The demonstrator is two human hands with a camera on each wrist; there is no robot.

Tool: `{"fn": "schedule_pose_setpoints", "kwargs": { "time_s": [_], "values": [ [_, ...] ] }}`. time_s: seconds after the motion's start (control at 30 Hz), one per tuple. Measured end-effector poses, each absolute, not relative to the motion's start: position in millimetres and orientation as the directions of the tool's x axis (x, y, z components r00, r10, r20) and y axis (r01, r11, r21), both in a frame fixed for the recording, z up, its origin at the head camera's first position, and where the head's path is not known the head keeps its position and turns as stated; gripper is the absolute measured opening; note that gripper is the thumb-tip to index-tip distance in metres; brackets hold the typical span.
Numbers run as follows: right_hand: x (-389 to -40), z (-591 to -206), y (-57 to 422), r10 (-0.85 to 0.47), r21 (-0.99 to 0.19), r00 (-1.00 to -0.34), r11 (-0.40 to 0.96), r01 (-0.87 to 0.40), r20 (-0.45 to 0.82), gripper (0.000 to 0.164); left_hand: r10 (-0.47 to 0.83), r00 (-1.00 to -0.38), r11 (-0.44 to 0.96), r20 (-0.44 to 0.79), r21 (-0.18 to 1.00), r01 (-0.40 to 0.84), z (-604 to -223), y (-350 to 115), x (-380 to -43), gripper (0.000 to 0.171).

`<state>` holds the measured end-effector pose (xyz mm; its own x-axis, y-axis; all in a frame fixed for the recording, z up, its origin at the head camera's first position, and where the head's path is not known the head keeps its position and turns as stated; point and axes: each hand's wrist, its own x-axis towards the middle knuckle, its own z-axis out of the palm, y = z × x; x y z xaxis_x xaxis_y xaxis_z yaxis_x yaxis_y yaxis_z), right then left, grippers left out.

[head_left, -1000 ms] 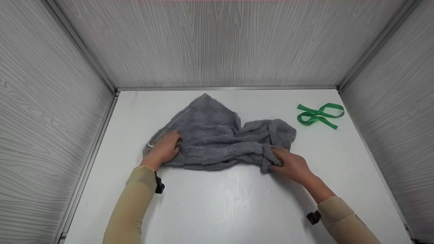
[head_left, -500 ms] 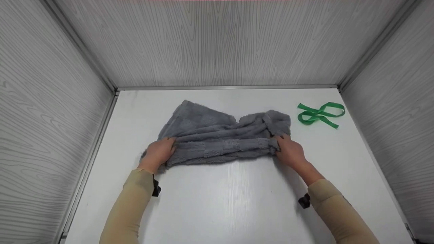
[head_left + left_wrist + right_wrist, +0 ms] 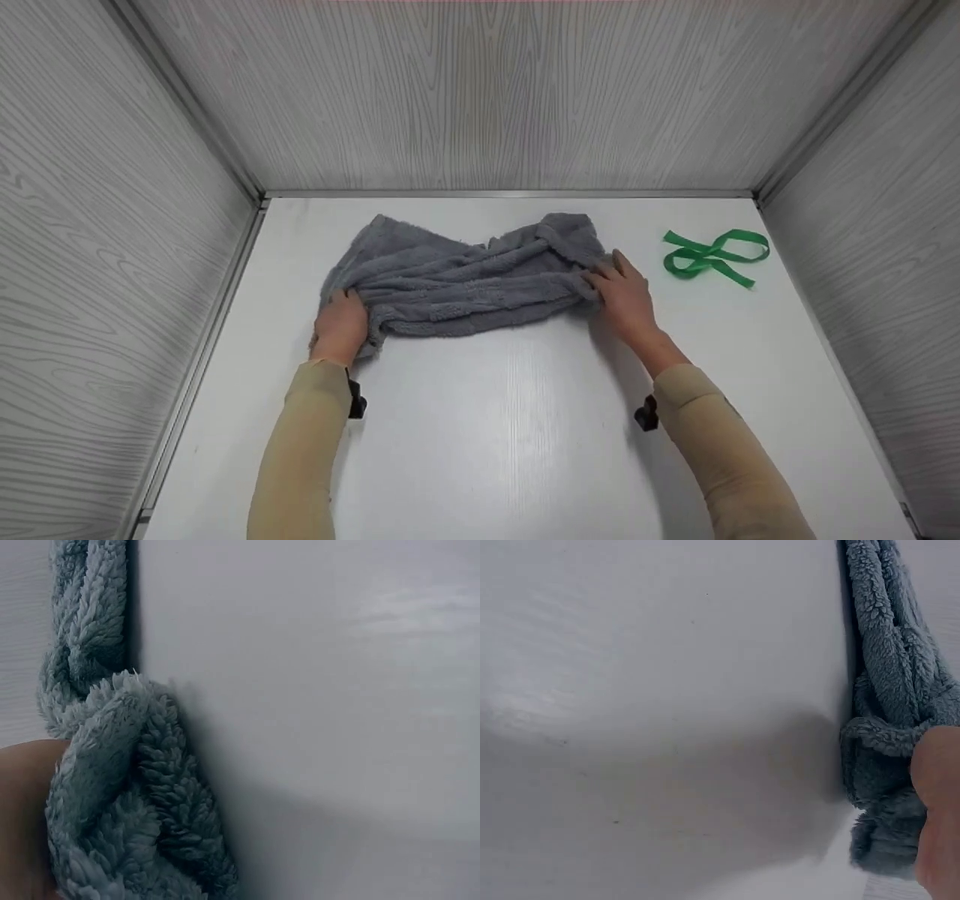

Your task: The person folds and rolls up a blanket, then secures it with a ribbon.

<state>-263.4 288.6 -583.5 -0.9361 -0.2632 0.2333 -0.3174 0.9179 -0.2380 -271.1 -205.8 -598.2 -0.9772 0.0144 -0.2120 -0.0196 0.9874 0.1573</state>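
From my head, the grey cloth [image 3: 457, 289] lies ahead of me on the white table [image 3: 487, 427], its long axis running side to side between my hands. My left hand [image 3: 341, 326] grips its left end; my right hand [image 3: 621, 296] touches the right end, fingers spread, and I cannot tell whether they pinch it. Neither hand is clearly nearer, each being at its own end. Walls [image 3: 480, 97] rise behind and at both sides; a green ribbon [image 3: 708, 251] lies farther right, apart from the cloth. From my left wrist, thick folds bunch against that hand. From my right wrist, a fold loops beside my hand, fingertips out of sight.
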Motion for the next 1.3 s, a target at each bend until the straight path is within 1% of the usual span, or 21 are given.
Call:
{"fn": "schedule_pose_setpoints", "kwargs": {
  "time_s": [0.07,0.17,0.23,0.27,0.33,0.37,0.43,0.5,0.53,0.6,0.67,0.73,0.77,0.8,0.83,0.93,0.97,1.03,1.13,1.23,1.3],
  "values": [
    [-262.8,-580.7,288.9,-0.292,-0.259,-0.881,0.879,-0.401,0.373,0.032,0.004,-0.981,0.988,-0.196,0.153,-0.027,-597.8,-205.8,-273.1,0.042],
    [-260.8,-573.2,293.4,-0.356,-0.241,-0.753,0.796,-0.555,0.554,0.029,0.016,-0.987,0.991,-0.161,0.133,-0.006,-597.4,-207.5,-273.2,0.04],
    [-259.2,-567.4,299.0,-0.391,-0.198,-0.674,0.757,-0.623,0.627,0.031,0.038,-0.99,0.993,-0.134,0.117,0.022,-597.4,-209.4,-272.5,0.043],
    [-257.7,-564.7,302.4,-0.405,-0.172,-0.648,0.749,-0.64,0.645,0.032,0.047,-0.991,0.993,-0.127,0.113,0.033,-597.4,-210.4,-271.7,0.045],
    [-253.2,-560.2,309.2,-0.435,-0.128,-0.626,0.747,-0.652,0.648,0.034,0.065,-0.99,0.992,-0.122,0.116,0.051,-597.1,-212.5,-269.5,0.051],
    [-250.1,-558.8,312.5,-0.453,-0.114,-0.627,0.747,-0.655,0.634,0.034,0.073,-0.99,0.991,-0.124,0.122,0.058,-596.6,-213.2,-267.6,0.054],
    [-242.4,-558.1,318.3,-0.492,-0.107,-0.654,0.747,-0.656,0.574,0.035,0.094,-0.986,0.988,-0.139,0.134,0.076,-595.7,-214.8,-263.2,0.058],
    [-233.7,-559.5,322.1,-0.521,-0.128,-0.712,0.758,-0.639,0.47,0.032,0.121,-0.978,0.984,-0.168,0.15,0.096,-593.9,-216.5,-257.6,0.06],
    [-229.5,-561.6,322.9,-0.529,-0.143,-0.742,0.766,-0.626,0.412,0.031,0.142,-0.973,0.979,-0.182,0.169,0.111,-593.0,-218.0,-254.5,0.064],
    [-221.7,-566.9,322.7,-0.525,-0.161,-0.801,0.798,-0.581,0.287,0.032,0.186,-0.959,0.969,-0.216,0.2,0.143,-591.8,-221.0,-248.7,0.078],
    [-215.2,-572.5,320.1,-0.5,-0.141,-0.85,0.841,-0.522,0.165,0.041,0.229,-0.943,0.959,-0.242,0.224,0.176,-591.8,-223.6,-243.4,0.095],
    [-210.9,-578.0,316.6,-0.47,-0.095,-0.878,0.874,-0.477,0.089,0.055,0.268,-0.929,0.949,-0.257,0.238,0.207,-593.4,-225.7,-239.2,0.109],
    [-209.2,-579.9,315.1,-0.455,-0.065,-0.888,0.886,-0.459,0.065,0.058,0.278,-0.923,0.947,-0.265,0.236,0.217,-594.6,-226.2,-237.5,0.111],
    [-208.2,-581.5,313.8,-0.443,-0.04,-0.895,0.895,-0.445,0.057,0.057,0.285,-0.92,0.945,-0.269,0.238,0.224,-595.9,-226.8,-236.2,0.111],
    [-207.9,-582.7,312.9,-0.431,-0.018,-0.9,0.901,-0.433,0.066,0.051,0.292,-0.919,0.943,-0.266,0.24,0.23,-597.0,-227.1,-235.4,0.108],
    [-208.5,-583.8,313.7,-0.418,0.031,-0.898,0.908,-0.418,0.138,0.022,0.291,-0.926,0.939,-0.241,0.257,0.228,-599.9,-229.1,-234.8,0.093],
    [-209.1,-583.3,314.6,-0.421,0.039,-0.892,0.906,-0.42,0.165,0.017,0.285,-0.931,0.938,-0.228,0.266,0.222,-600.8,-230.2,-235.0,0.087],
    [-209.9,-580.6,317.6,-0.435,0.04,-0.875,0.899,-0.437,0.214,0.017,0.272,-0.941,0.938,-0.201,0.272,0.213,-601.9,-232.4,-235.6,0.076],
    [-209.4,-574.2,324.3,-0.45,0.025,-0.858,0.888,-0.458,0.25,0.019,0.263,-0.95,0.943,-0.167,0.252,0.217,-601.9,-236.1,-236.1,0.064],
    [-206.1,-565.9,332.1,-0.436,0.027,-0.866,0.896,-0.443,0.245,0.014,0.271,-0.953,0.951,-0.138,0.193,0.242,-599.0,-240.0,-235.3,0.05],
    [-202.6,-559.9,337.5,-0.411,0.035,-0.883,0.909,-0.414,0.225,0.014,0.272,-0.953,0.956,-0.13,0.153,0.251,-595.6,-243.5,-234.4,0.044]
  ]
}}
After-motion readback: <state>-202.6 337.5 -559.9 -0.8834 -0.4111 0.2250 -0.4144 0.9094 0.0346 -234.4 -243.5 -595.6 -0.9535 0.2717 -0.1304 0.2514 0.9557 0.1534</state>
